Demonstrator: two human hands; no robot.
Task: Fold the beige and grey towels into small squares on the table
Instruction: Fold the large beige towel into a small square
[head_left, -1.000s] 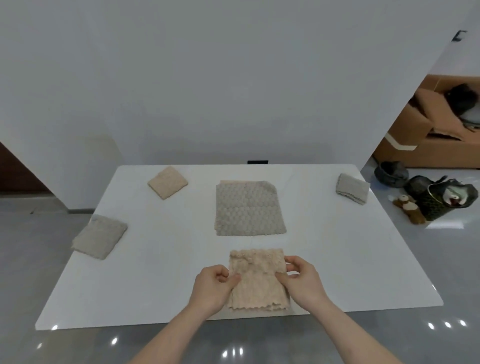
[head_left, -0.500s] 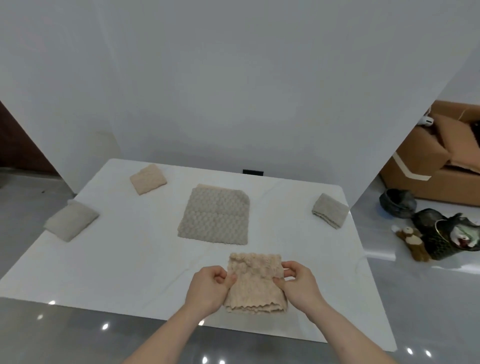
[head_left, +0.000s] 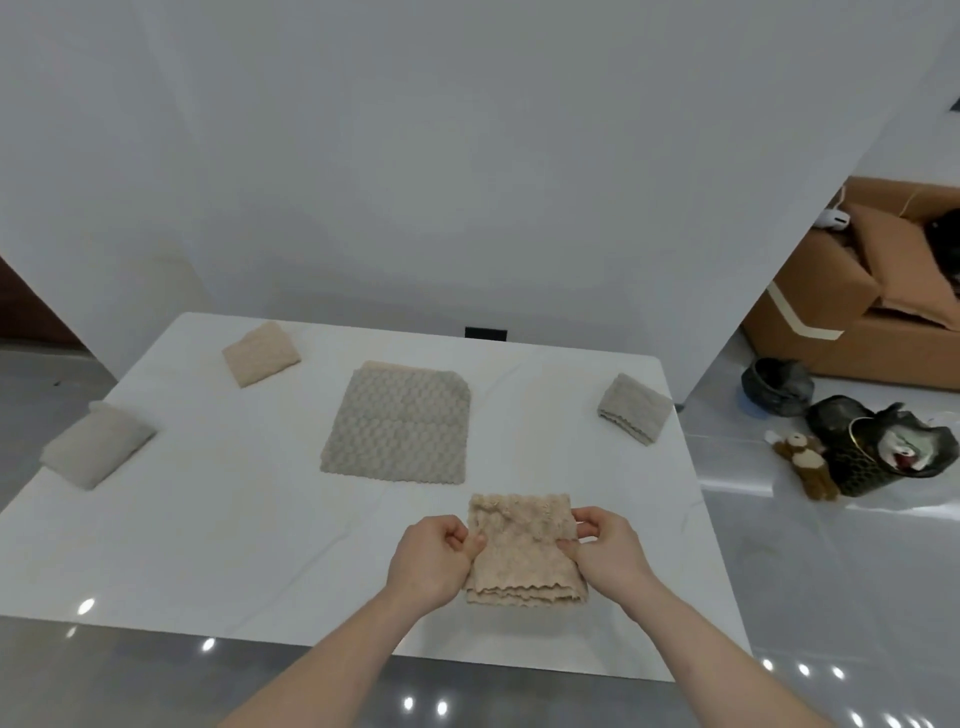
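Head view: both hands — left hand (head_left: 434, 558), right hand (head_left: 605, 553) — pinch the beige towel's (head_left: 522, 551) side edges at the worktop's (head_left: 234, 519) near edge, likely squaring it for another fold.

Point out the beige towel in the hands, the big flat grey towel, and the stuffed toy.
Beige fluffy towel (head_left: 524, 566), head view: middle of cloth.
Large flat grey towel (head_left: 400, 423), head view: centre.
Brown stuffed toy (head_left: 805, 460), head view: body.

Cardboard box (head_left: 831, 312), plush toy (head_left: 808, 462), dark bags (head_left: 878, 447) on floor
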